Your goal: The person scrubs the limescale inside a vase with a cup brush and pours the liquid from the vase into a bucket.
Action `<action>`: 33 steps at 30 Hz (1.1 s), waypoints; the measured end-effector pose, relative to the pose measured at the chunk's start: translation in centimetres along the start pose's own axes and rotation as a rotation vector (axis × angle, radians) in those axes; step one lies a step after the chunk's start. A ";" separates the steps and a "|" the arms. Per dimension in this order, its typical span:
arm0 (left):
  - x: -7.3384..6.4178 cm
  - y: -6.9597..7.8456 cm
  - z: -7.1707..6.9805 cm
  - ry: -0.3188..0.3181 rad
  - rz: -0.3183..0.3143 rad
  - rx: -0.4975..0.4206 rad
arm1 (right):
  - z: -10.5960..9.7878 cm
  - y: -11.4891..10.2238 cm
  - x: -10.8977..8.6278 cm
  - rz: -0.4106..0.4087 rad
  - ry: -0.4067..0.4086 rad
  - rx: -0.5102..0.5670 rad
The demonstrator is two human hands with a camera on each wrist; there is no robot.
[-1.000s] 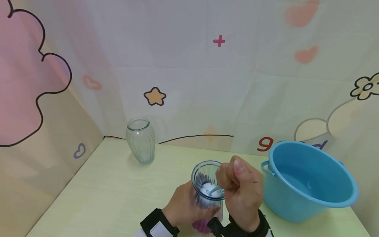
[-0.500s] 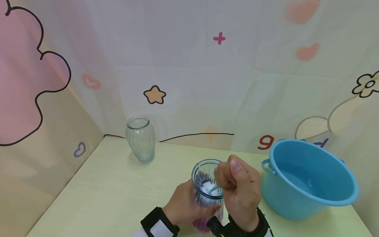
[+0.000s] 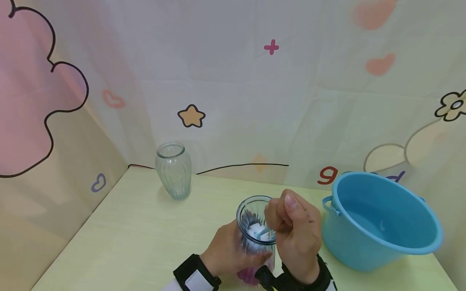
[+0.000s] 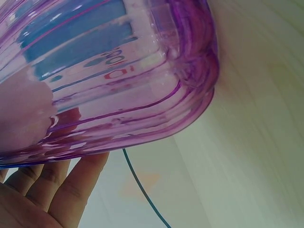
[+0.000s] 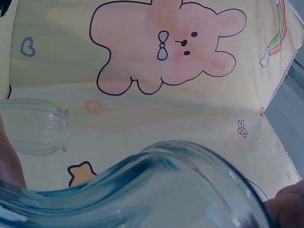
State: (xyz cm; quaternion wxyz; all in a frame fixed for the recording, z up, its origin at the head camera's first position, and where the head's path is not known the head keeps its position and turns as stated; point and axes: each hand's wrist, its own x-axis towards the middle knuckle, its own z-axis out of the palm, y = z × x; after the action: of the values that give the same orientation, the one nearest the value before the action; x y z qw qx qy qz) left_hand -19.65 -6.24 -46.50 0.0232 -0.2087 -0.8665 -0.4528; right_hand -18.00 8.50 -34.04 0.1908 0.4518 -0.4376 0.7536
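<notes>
A ribbed glass vase, bluish near its mouth and purple at the base, leans at the front of the table. My left hand grips its side, with fingers curled round the glass in the left wrist view. Above the mouth, my right hand is curled round a thin light-blue handle. That handle runs down into the vase to a white, sponge-like head. The hand hides its upper end. In the right wrist view, the vase's rim fills the bottom, beside a right fingertip.
A second, clear ribbed vase stands upright at the back left of the pale table. To the right sits a blue bucket with a small side handle. Behind everything hangs a printed cloth.
</notes>
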 end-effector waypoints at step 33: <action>0.2 0.0 -0.2 -0.016 -0.015 -0.002 | -0.1 0.3 0.5 0.169 0.009 -0.100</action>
State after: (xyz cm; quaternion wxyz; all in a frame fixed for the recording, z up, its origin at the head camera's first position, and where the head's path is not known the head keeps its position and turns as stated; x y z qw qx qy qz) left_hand -19.91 -6.34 -46.33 0.0127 -0.2056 -0.8679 -0.4521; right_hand -18.44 8.36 -33.78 0.1508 0.3997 -0.5106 0.7462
